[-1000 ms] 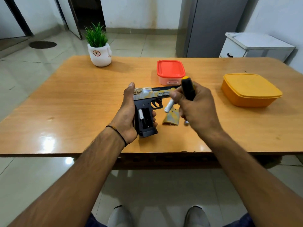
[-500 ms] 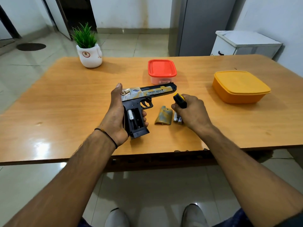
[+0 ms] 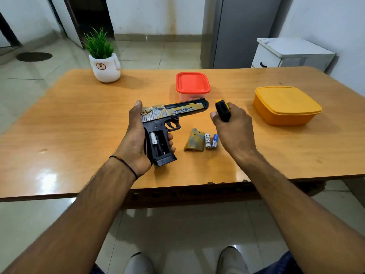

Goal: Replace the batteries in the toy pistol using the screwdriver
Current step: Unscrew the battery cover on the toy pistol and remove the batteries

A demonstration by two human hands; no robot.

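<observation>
Bench (image 3: 59, 135): cover (image 3: 194, 140) and two batteries (image 3: 207, 141) are laid side by side.
Pistol (image 3: 173, 111): gripped over bench by left hand (image 3: 136, 139), compartment exposed, one cell (image 3: 153, 138) seated inside.
Right hand (image 3: 235, 131): curled round screwdriver (image 3: 223, 111).
Change: a battery has been set down; removal is judged nearly done.

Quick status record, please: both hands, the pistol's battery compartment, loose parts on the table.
left hand: grips the black-and-gold plastic toy pistol by its grip
battery compartment: open, one white cylindrical battery seated, slot beside it looks empty
right hand: holds the black-and-yellow screwdriver handle, tip hidden
tan grip cover: off, lying on the wooden table
loose batteries: white loose battery and blue loose battery, side by side right of the cover
</observation>
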